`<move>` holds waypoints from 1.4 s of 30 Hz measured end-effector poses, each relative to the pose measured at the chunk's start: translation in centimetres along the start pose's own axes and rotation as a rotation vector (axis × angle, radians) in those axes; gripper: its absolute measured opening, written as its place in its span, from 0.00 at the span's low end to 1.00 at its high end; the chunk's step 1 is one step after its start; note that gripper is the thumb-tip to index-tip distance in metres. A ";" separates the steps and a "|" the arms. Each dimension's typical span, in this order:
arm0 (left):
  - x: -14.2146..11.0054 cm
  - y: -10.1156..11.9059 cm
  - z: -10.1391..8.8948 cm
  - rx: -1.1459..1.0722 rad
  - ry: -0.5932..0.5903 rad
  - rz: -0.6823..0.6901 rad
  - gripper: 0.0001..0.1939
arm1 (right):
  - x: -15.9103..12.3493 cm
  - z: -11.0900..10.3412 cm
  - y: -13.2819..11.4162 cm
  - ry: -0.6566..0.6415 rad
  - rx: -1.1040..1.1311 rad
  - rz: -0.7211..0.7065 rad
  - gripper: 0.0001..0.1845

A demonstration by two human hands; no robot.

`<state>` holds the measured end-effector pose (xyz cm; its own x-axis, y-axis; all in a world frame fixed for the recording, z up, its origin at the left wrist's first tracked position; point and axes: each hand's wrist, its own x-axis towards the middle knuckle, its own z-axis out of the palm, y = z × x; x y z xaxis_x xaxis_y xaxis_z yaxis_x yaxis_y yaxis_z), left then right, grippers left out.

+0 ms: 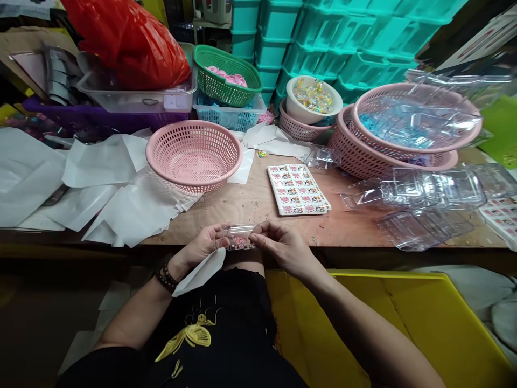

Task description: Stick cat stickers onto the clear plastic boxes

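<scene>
At the table's front edge, my left hand (208, 241) is closed round the left end of a small clear plastic box (241, 229). A printed sticker (239, 242) with pink lettering lies on the box's face. My right hand (278, 242) pinches at the box's right end, thumb against forefinger; whether it grips the box or just the sticker's edge is hard to make out. A loose piece of white backing paper (202, 274) hangs below my left hand, beside the beaded bracelet. Beyond my hands lies a stack of sticker sheets (299, 189).
A pink basket (194, 156) stands ahead on the left, next to scattered white papers (117, 188). On the right are clear plastic boxes (436, 188) and stacked pink baskets (363, 153). A green basket (226, 89), a white bowl (291, 108) and turquoise bins (323, 54) stand behind.
</scene>
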<state>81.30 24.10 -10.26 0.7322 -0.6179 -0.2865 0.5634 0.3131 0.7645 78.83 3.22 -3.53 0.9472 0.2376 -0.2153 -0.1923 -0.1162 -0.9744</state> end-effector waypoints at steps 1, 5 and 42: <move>0.0 0.0 0.0 0.000 0.003 -0.002 0.40 | 0.0 0.0 0.0 0.000 -0.003 0.004 0.23; 0.0 -0.1 0.0 0.002 -0.009 0.006 0.40 | 0.0 -0.1 0.0 0.000 0.000 0.023 0.23; 0.5 -1.4 1.9 0.122 -0.146 -0.035 0.41 | -4.5 -4.8 2.4 -0.055 -0.227 0.081 0.40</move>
<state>80.14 22.00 -10.34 0.6447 -0.7276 -0.2345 0.5308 0.2054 0.8222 75.31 -2.78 -4.61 0.9147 0.2699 -0.3009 -0.1983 -0.3490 -0.9159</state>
